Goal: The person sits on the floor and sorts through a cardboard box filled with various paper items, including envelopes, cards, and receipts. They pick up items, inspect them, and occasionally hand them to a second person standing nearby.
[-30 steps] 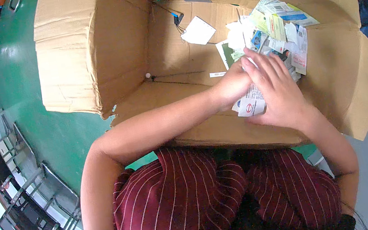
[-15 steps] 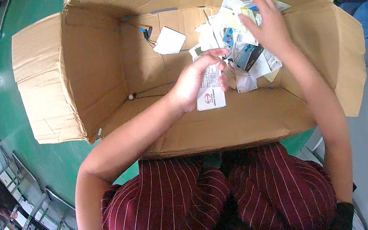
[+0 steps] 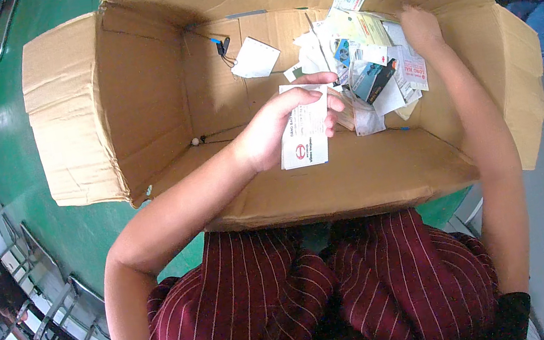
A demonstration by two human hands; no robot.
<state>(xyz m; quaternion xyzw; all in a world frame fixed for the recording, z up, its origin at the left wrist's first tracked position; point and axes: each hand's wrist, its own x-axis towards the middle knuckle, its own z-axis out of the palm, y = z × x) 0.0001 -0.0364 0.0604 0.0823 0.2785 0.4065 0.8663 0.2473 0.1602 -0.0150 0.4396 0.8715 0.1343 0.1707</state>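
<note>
My left hand [image 3: 272, 126] is closed around a few white printed cards [image 3: 304, 131], its thumb lying on top, over the front part of a big cardboard box [image 3: 331, 177]. Deep in the box at the right, my right hand [image 3: 422, 33] is lowered beside the edge of a loose heap of cards and paper slips [image 3: 363, 26]. Its fingers point down and are hidden behind the hand, so whether they hold anything does not show. Among the heap are a yellowish slip [image 3: 361, 28], a dark card with blue [image 3: 375, 81] and a pink-and-white card [image 3: 413, 75].
A white tag [image 3: 256, 58] with a dark cord lies apart on the box floor. The left flap [image 3: 70, 118] and right flap [image 3: 524, 82] are folded outward. Green floor [image 3: 10, 150] shows at the left, and metal-framed racks or chairs [image 3: 61, 338] stand lower left.
My right hand has moved from above the heap to its right side and down, uncovering more cards. My left hand, with the white cards, has shifted slightly left.
</note>
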